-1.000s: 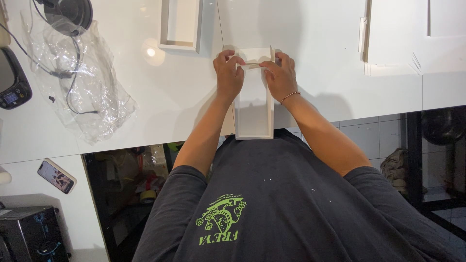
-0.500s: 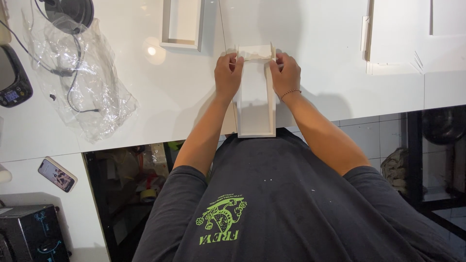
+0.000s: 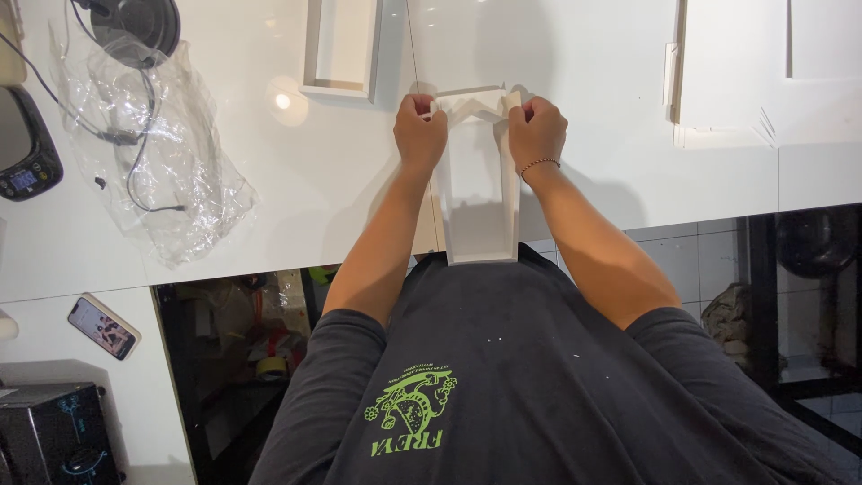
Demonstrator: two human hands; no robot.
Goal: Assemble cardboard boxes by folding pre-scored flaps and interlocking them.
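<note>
While both hands pinch the far end of the white cardboard box [image 3: 480,193], the risks run as follows, left to right across the desk [image 3: 584,72]

Well left of the left hand: crinkled clear plastic bag [image 3: 148,153] with a thin black cable on it, a dark round device [image 3: 139,22] beyond it. Apart from the work; only a wide elbow swing would catch them, judged unlikely

Just beyond and left of the left hand: open white tray-like box [image 3: 339,45]. A forward shove of the long box could knock it

Left hand [image 3: 419,135]: grip closed, thumb and fingers pinching the left corner of the end flap. Right hand [image 3: 537,133], thin bracelet on the wrist: grip closed likewise on the right corner. Flap between them looks buckled and creased. Likely fault: uneven pull from one grip tears or permanently kinks the flap; too much squeeze crushes the side walls

Box position: long axis runs from the grips back toward the person, near end overhanging the desk edge against the dark shirt. If both grips loosen, it may tip off the edge

Right of the right hand: flat white sheets [image 3: 727,72], well apart, no evident hazard
</note>
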